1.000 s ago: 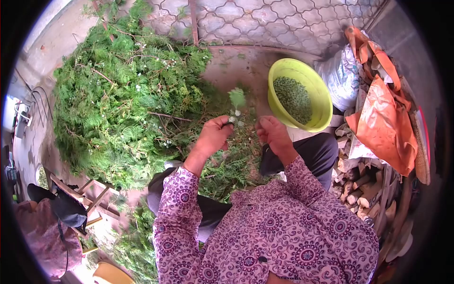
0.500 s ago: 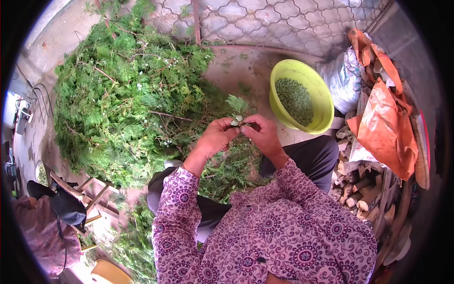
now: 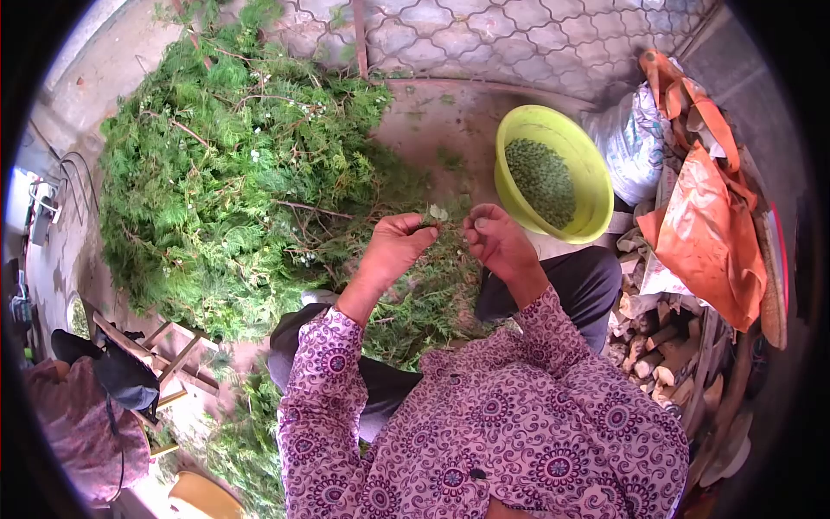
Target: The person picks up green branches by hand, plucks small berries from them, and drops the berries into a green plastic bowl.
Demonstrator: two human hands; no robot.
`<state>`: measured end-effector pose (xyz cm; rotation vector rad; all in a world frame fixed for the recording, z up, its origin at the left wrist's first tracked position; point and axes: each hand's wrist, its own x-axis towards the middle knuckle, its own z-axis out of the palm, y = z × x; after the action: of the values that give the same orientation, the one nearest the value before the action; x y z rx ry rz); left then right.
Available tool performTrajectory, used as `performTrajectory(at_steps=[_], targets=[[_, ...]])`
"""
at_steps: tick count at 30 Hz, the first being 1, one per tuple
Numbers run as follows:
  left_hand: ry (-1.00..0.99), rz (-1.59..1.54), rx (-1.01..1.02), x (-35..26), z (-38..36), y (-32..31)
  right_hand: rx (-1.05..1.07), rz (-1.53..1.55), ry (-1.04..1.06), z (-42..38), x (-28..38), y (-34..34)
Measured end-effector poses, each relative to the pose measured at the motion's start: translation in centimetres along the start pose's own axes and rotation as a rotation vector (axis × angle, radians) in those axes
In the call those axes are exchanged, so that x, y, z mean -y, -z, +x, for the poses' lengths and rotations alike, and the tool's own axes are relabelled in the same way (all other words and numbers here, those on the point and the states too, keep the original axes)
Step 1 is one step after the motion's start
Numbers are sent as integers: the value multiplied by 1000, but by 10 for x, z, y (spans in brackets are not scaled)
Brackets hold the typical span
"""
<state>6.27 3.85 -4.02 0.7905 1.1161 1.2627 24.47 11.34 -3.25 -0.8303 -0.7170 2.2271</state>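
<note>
My left hand (image 3: 396,248) is closed in a pinch on a small sprig (image 3: 437,213) with pale green cones at its tip. A short gap to the right, my right hand (image 3: 501,245) has its fingers curled in with the thumb against them. Whatever it may hold is too small to make out. Both hands are above cut evergreen branches (image 3: 424,316) lying between my knees. Beyond my right hand stands a yellow-green basin (image 3: 598,186) with many small green cones (image 3: 540,182) inside.
A large heap of evergreen branches (image 3: 233,190) covers the floor at left. Wire mesh (image 3: 484,39) runs along the back. Stacked firewood (image 3: 661,346), an orange bag (image 3: 709,238) and a white sack (image 3: 635,143) are at right. Another person (image 3: 82,424) is at lower left, near a yellow tub (image 3: 203,497).
My hands were together on the sprig and have now parted, the right one moving right. The green leafy tip that stood above my fingers no longer shows there.
</note>
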Motion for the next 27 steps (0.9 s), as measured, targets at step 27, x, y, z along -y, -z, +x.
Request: performTrajectory(at_steps=[27], targets=[[82,285,170,-2,-6,-2,-84,-151,-102,37,-33,58]])
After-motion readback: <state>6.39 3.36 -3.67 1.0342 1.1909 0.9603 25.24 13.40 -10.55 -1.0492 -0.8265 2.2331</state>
